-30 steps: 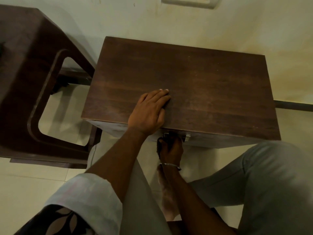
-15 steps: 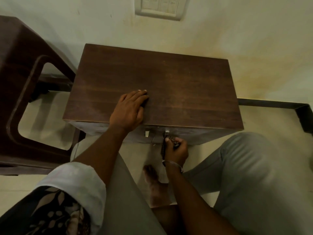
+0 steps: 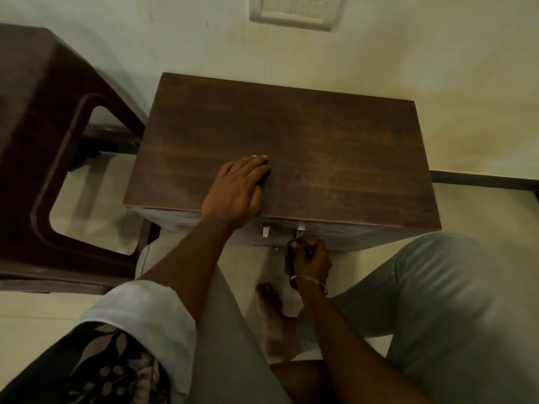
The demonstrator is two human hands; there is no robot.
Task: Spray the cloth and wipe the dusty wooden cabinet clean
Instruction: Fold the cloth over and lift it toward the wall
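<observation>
The dark wooden cabinet (image 3: 335, 147) stands against the wall, its top faintly streaked with pale dust. My left hand (image 3: 236, 193) rests flat on the top near the front edge, fingers straight and together. Below that edge, my right hand (image 3: 313, 258) grips a dark cloth (image 3: 289, 259) against the cabinet's front face, just under the right bracket of a metal handle (image 3: 284, 228). Most of the front face is hidden by the top. No spray bottle is in view.
A dark brown plastic chair (image 3: 43, 141) stands close on the left, nearly touching the cabinet. My knees flank the cabinet front and a bare foot (image 3: 274, 316) is on the tiled floor between them. A switch plate (image 3: 294, 10) is on the wall above.
My right hand with the cloth has shifted a little to the right along the front face, out from under the handle's middle. My left hand has stayed flat on the top.
</observation>
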